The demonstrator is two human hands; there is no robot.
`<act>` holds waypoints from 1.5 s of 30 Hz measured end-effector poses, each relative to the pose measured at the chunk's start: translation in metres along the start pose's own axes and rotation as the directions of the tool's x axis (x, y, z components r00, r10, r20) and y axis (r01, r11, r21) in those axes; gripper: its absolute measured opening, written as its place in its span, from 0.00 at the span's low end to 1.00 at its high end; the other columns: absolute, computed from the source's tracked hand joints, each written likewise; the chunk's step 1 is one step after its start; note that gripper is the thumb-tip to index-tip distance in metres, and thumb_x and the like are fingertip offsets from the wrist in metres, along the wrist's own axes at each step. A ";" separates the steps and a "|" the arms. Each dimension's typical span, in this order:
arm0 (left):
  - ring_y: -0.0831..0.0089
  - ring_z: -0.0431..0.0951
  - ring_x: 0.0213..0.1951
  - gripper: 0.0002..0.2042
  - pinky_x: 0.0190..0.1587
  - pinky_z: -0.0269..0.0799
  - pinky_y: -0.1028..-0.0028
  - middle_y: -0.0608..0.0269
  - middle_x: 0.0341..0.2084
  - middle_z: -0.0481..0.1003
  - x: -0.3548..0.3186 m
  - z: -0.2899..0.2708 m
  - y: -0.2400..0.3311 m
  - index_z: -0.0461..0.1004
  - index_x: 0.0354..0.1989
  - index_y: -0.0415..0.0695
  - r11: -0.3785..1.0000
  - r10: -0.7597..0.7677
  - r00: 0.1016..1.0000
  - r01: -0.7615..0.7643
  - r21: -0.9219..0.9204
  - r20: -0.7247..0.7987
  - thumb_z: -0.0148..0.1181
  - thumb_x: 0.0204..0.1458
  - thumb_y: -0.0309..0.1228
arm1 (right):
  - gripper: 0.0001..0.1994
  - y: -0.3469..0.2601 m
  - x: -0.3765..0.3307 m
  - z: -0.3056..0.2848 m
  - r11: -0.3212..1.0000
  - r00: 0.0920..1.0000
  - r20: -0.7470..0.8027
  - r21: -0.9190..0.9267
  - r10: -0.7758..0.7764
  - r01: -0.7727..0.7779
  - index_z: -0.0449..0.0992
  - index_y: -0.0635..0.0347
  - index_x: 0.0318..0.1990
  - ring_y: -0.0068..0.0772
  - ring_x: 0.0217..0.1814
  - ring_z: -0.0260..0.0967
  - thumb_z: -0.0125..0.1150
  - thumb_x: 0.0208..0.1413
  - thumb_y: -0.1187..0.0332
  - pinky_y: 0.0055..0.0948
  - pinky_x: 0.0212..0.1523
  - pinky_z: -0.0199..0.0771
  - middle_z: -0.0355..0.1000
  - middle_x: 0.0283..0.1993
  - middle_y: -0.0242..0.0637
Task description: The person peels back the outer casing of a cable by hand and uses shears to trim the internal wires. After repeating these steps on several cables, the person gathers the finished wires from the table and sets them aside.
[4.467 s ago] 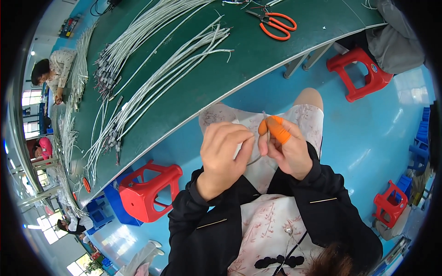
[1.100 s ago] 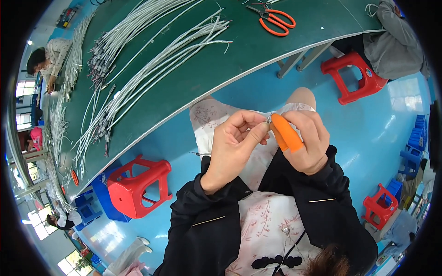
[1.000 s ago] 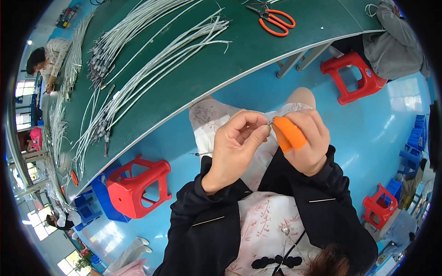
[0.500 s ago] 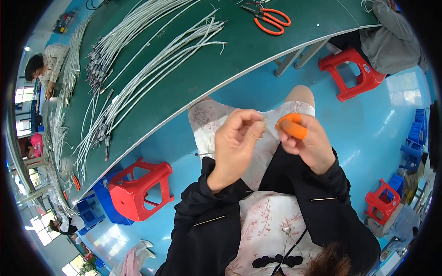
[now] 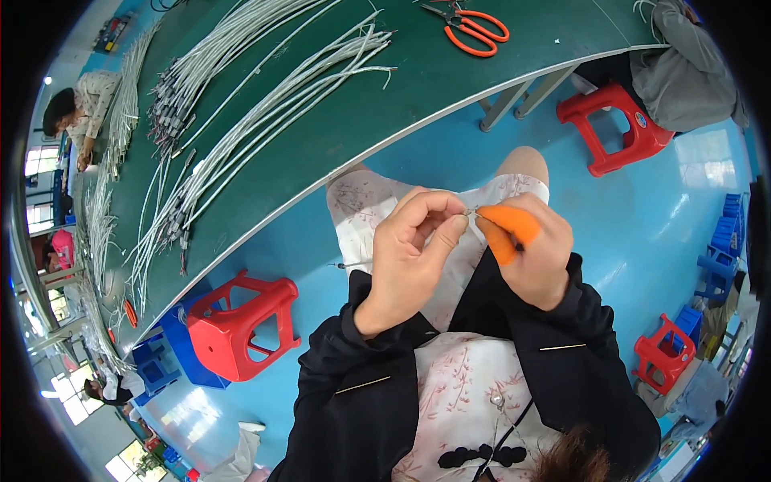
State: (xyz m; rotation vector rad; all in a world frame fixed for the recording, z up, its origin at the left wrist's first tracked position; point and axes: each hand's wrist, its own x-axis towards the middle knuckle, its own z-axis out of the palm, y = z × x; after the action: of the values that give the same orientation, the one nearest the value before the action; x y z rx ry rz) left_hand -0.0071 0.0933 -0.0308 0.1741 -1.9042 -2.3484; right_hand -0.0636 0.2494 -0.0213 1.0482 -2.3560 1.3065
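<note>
Above my lap my left hand (image 5: 411,261) is closed in a pinch on a thin cable (image 5: 359,263). Its dark-tipped end pokes out on the left, past the wrist, and most of its length is hidden in the palm. My right hand (image 5: 532,253) wears orange finger covers (image 5: 511,227) on the thumb and index finger. Those two fingers pinch at the fine wire end between both hands, fingertips nearly meeting. The wire there is too small to make out clearly.
On the green table (image 5: 345,145) lie bundles of grey-white cables (image 5: 273,120) and orange-handled cutters (image 5: 474,32). Red stools stand left (image 5: 241,325) and right (image 5: 614,128). Beyond the table's left end a person (image 5: 80,112) works; another sits at the upper right.
My right hand has turned and come closer to the left, its covered fingertips now pinching at the wire end. The left hand has barely moved.
</note>
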 end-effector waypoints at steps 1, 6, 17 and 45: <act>0.78 0.73 0.32 0.05 0.33 0.68 0.79 0.64 0.32 0.73 0.001 -0.001 -0.002 0.71 0.39 0.35 1.000 -0.001 1.000 0.001 0.000 -0.002 0.55 0.55 0.21 | 0.10 0.003 0.001 -0.002 1.000 1.000 0.002 0.001 0.000 0.000 0.74 0.67 0.35 0.26 0.20 0.63 0.66 0.45 0.77 0.21 0.20 0.61 0.68 0.25 0.38; 0.78 0.72 0.31 0.05 0.33 0.68 0.79 0.65 0.32 0.73 0.007 -0.002 -0.006 0.71 0.39 0.35 0.801 0.387 0.919 -0.378 0.465 0.081 0.55 0.54 0.20 | 0.06 0.014 -0.003 -0.017 -0.292 0.394 0.787 0.564 0.475 -0.773 0.73 0.68 0.33 0.22 0.19 0.62 0.61 0.52 0.73 0.20 0.17 0.57 0.69 0.25 0.35; 0.78 0.73 0.30 0.06 0.30 0.67 0.79 0.64 0.30 0.74 0.005 -0.007 0.003 0.71 0.40 0.36 0.974 -0.171 0.983 0.160 -0.159 -0.061 0.54 0.56 0.23 | 0.11 -0.004 0.000 -0.010 0.961 0.966 -0.067 0.135 0.251 -0.240 0.75 0.67 0.36 0.22 0.21 0.65 0.67 0.43 0.77 0.22 0.20 0.62 0.71 0.27 0.34; 0.78 0.72 0.27 0.07 0.31 0.68 0.80 0.61 0.29 0.72 -0.001 0.010 0.009 0.72 0.34 0.36 0.813 0.365 0.931 -0.307 0.495 -0.023 0.60 0.46 0.16 | 0.06 0.002 0.014 -0.021 0.458 0.754 0.402 0.614 0.519 -0.643 0.75 0.66 0.40 0.16 0.34 0.67 0.59 0.55 0.77 0.17 0.35 0.66 0.72 0.35 0.29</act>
State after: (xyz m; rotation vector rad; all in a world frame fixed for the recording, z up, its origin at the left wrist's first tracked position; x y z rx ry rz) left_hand -0.0076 0.1009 -0.0196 0.0078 -2.2110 -1.5705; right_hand -0.0775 0.2610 -0.0034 0.4296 -2.4298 2.6904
